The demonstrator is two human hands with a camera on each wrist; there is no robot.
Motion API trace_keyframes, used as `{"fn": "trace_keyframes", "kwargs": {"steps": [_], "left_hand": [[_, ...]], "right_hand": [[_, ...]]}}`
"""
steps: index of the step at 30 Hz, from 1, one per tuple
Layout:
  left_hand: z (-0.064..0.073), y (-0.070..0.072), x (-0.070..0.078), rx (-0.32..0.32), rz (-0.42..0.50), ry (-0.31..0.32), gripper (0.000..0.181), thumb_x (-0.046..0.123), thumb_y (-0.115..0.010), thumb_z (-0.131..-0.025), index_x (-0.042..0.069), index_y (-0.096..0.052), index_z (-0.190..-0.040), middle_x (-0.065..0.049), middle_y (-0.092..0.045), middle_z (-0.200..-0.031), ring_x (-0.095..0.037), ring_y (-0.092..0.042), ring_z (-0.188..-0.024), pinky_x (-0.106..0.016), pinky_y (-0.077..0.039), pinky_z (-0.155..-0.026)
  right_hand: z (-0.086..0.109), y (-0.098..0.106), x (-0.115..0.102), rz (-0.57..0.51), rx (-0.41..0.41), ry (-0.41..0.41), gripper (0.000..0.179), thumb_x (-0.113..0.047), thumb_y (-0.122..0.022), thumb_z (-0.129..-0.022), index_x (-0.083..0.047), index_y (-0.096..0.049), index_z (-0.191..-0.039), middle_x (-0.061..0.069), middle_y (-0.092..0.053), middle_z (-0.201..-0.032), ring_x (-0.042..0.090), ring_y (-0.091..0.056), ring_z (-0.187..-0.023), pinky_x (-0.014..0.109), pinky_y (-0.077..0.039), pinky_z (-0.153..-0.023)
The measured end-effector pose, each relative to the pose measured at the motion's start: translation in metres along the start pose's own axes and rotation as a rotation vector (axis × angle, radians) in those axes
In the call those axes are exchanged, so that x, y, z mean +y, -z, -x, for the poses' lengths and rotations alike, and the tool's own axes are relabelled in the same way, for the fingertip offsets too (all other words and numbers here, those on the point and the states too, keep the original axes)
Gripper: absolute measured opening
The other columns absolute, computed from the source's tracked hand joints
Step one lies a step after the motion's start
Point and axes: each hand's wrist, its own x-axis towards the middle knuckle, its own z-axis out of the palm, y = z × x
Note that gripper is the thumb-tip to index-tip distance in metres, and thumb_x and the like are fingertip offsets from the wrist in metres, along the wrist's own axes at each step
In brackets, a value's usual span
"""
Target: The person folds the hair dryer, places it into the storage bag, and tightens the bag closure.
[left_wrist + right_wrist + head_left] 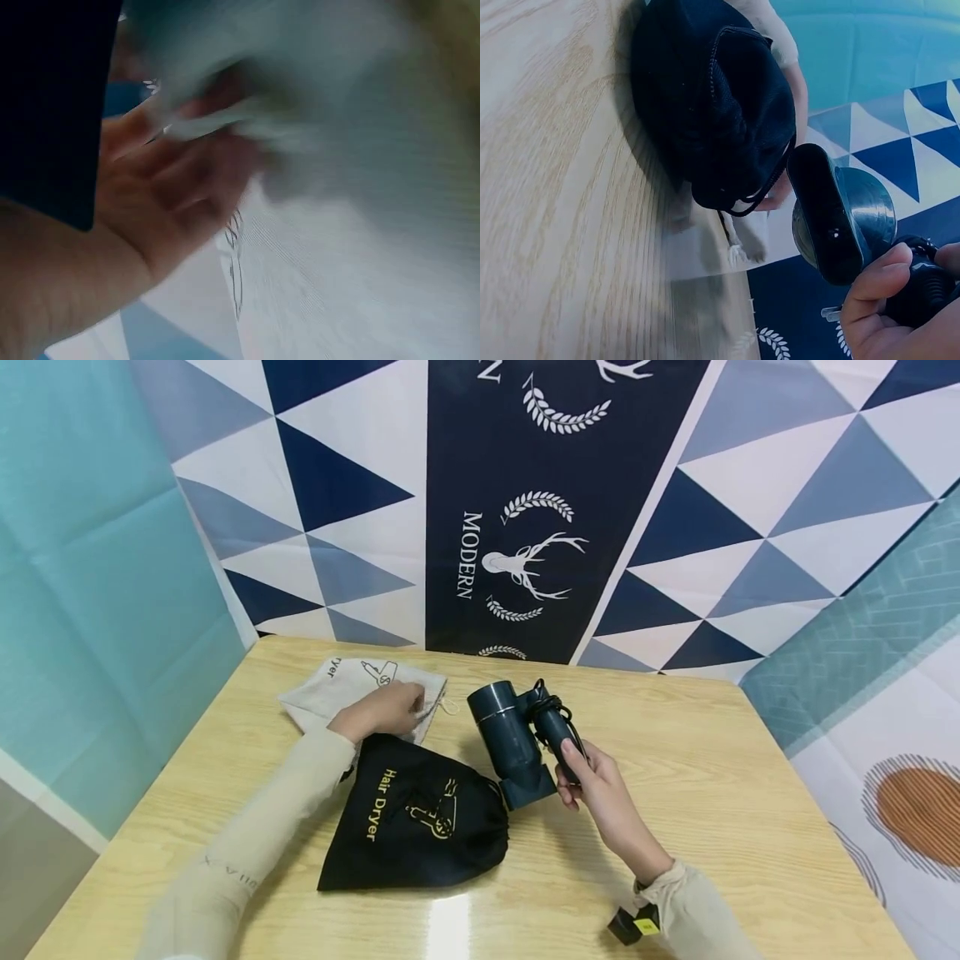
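My right hand (603,789) grips the handle of a dark blue-green hair dryer (506,735), held above the table with its black cord bundled near the handle. In the right wrist view my thumb lies along that handle, and the dryer's dark, flat end (829,225) faces the camera. My left hand (386,708) pinches the mouth edge of a pale drawstring bag (318,697) with a dryer print. The left wrist view is blurred, showing the curled fingers at the pale cloth (337,247). A black drawstring bag (420,818), bulging and lettered "Hair Dryer", lies between my arms.
The wooden table (697,760) reaches back to a geometric-patterned curtain (345,485) with a dark deer panel. A teal curtain (97,552) hangs at the left. A small black device with a yellow label (647,924) sits at my right wrist.
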Motion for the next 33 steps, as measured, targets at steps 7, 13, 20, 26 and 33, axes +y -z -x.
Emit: {"fn": "trace_keyframes", "kwargs": {"steps": [7,13,20,26,33], "left_hand": [[0.014,0.008,0.0,0.376,0.011,-0.179,0.019,-0.003,-0.053,-0.094,0.003,-0.058,-0.11,-0.004,-0.051,-0.069,-0.017,-0.043,-0.058,-0.033,-0.038,-0.057],[0.022,0.019,0.007,0.445,-0.061,-0.155,0.018,-0.002,-0.056,-0.092,0.0,-0.072,-0.1,-0.012,-0.064,-0.093,-0.024,-0.06,-0.083,-0.038,-0.052,-0.072],[0.031,0.026,0.015,0.423,-0.133,-0.094,0.017,0.002,-0.056,-0.094,0.0,-0.071,-0.1,-0.012,-0.065,-0.093,-0.024,-0.062,-0.081,-0.037,-0.053,-0.071],[0.035,0.029,0.023,0.477,-0.271,-0.09,0.016,0.005,-0.056,-0.095,0.002,-0.067,-0.085,-0.01,-0.057,-0.078,-0.023,-0.055,-0.067,-0.04,-0.049,-0.062],[0.04,0.03,0.027,0.474,-0.286,-0.107,0.037,0.002,-0.062,-0.089,0.0,-0.054,-0.125,-0.005,-0.052,-0.068,-0.02,-0.05,-0.057,-0.035,-0.042,-0.051]], "right_hand": [[-0.002,-0.002,0.002,0.008,-0.001,-0.017,0.046,-0.037,-0.041,-0.108,0.007,-0.049,-0.118,0.01,-0.048,-0.076,0.014,-0.047,-0.055,0.028,-0.04,-0.049],[-0.004,-0.002,0.005,0.011,-0.008,-0.034,0.046,-0.037,-0.041,-0.108,0.007,-0.049,-0.118,0.009,-0.048,-0.076,0.015,-0.046,-0.055,0.028,-0.04,-0.049],[-0.01,-0.004,0.006,0.019,-0.019,-0.054,0.051,-0.039,-0.041,-0.107,0.011,-0.046,-0.117,0.008,-0.048,-0.075,0.014,-0.046,-0.055,0.027,-0.04,-0.05],[-0.018,-0.005,0.003,-0.012,-0.05,-0.082,0.05,-0.039,-0.041,-0.107,0.01,-0.045,-0.114,0.005,-0.049,-0.074,0.013,-0.046,-0.054,0.027,-0.039,-0.05],[-0.032,-0.007,-0.005,-0.139,-0.129,-0.163,0.054,-0.043,-0.042,-0.106,0.009,-0.043,-0.121,0.002,-0.047,-0.072,0.011,-0.043,-0.054,0.025,-0.035,-0.051]]}}
